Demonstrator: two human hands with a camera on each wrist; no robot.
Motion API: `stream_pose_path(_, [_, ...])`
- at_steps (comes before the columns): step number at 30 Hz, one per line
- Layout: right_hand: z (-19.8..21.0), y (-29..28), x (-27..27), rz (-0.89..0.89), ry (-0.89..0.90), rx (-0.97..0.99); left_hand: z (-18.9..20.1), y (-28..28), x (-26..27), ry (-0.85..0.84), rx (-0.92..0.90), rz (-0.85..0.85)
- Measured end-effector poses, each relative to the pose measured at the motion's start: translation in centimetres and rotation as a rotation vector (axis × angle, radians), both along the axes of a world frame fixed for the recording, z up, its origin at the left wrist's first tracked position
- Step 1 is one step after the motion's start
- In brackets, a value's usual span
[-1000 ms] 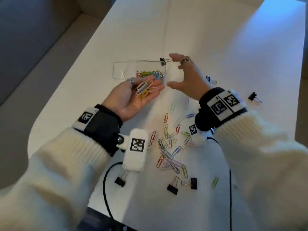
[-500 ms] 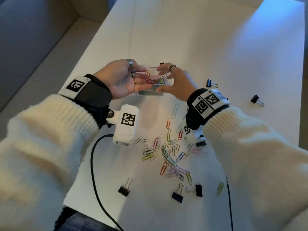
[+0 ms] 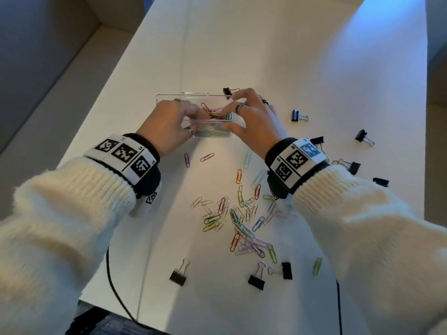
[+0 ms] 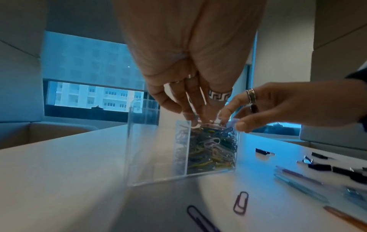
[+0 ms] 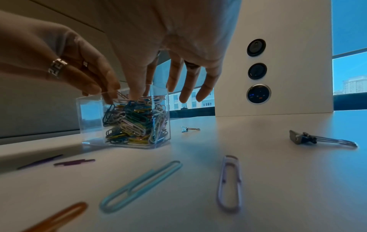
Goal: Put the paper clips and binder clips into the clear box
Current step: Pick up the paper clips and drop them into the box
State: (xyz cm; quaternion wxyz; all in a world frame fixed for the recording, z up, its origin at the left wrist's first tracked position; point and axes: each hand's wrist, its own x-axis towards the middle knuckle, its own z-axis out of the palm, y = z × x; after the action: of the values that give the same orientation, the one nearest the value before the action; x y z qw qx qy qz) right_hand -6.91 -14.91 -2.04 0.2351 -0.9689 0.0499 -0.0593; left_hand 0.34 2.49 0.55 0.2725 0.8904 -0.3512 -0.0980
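The clear box (image 3: 183, 94) (image 4: 151, 149) (image 5: 90, 119) stands on the white table. Its right compartment is packed with coloured paper clips (image 3: 217, 116) (image 5: 135, 122); the left one looks empty. My left hand (image 3: 202, 114) (image 4: 196, 119) reaches down from above, fingertips on the heap. My right hand (image 3: 227, 117) (image 5: 139, 94) has straight fingers, index tip on the clips and thumb against the box's near wall. A loose pile of paper clips (image 3: 242, 221) lies nearer me. Black binder clips (image 3: 179, 274) (image 3: 257, 278) (image 3: 298, 116) are scattered around.
A black cable (image 3: 113, 274) runs off the table's near edge on the left. More binder clips (image 3: 364, 137) (image 3: 348, 165) lie to the right, one (image 3: 228, 91) behind the box. A white pillar with round sockets (image 5: 258, 70) stands at the far end.
My left hand turned over from palm-up with a handful of clips to fingers-down over the box; those clips now lie in it. My right hand moved in to the box.
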Motion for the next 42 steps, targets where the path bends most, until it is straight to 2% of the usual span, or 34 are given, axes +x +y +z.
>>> stream_pose_path(5, [-0.1, -0.2, 0.0, -0.001, 0.003, -0.043, -0.4, -0.8, 0.0, -0.087, 0.136, -0.087])
stream_pose_path(7, [0.1, -0.1, -0.1, 0.002, -0.011, -0.039, -0.3, -1.1, -0.2, -0.093, 0.127, -0.105])
stream_pose_path(10, [0.3, 0.3, -0.2, 0.006, 0.001, -0.039, -0.5, -1.0, -0.3, -0.12, 0.082, -0.045])
stream_pose_path(13, [0.4, 0.4, -0.1, -0.01, 0.043, -0.08, -0.8, -0.5, -0.3, -0.213, 0.266, 0.012])
stream_pose_path(17, [0.8, 0.6, -0.1, -0.011, 0.025, -0.093, -0.4, -0.3, -0.5, -0.268, 0.259, 0.05])
stream_pose_path(22, [1.1, 1.1, 0.1, -0.01, 0.118, -0.209, -0.4, -0.8, -0.7, -0.232, 0.437, 0.027])
stream_pose_path(24, [1.3, 1.0, -0.1, -0.018, 0.065, -0.189, -0.4, -0.5, -0.6, -0.228, 0.353, 0.059])
stream_pose_path(27, [1.9, 1.4, -1.0, -0.051, -0.276, -0.054, 0.1, 0.8, -0.7, -0.258, 0.042, 0.143])
stream_pose_path(29, [1.9, 2.3, -1.7, -0.017, -0.452, 0.001, 0.2, 2.0, -1.3, -0.212, -0.139, 0.126])
stream_pose_path(30, [1.7, 2.8, -1.9, 0.034, -0.432, 0.018, 0.1, 2.6, -1.7, -0.177, -0.181, 0.102])
stream_pose_path(32, [0.6, 3.8, -2.1, 0.146, -0.176, 0.004, -0.7, 3.5, -2.2, -0.109, -0.143, 0.059])
stream_pose_path(34, [-1.0, 4.4, -2.0, 0.204, 0.12, -0.068, -2.0, 4.1, -2.2, -0.031, 0.001, -0.015])
stream_pose_path(35, [-1.6, 4.6, -2.0, 0.215, 0.198, -0.089, -2.7, 4.3, -2.1, 0.002, 0.083, -0.066])
stream_pose_path(38, [-2.3, 5.0, -1.9, 0.207, 0.251, -0.083, -4.1, 4.1, -1.9, 0.086, 0.261, -0.149])
stream_pose_path(42, [-2.4, 5.0, -1.6, 0.173, 0.318, -0.054, -4.6, 3.5, -2.0, 0.081, 0.27, -0.162])
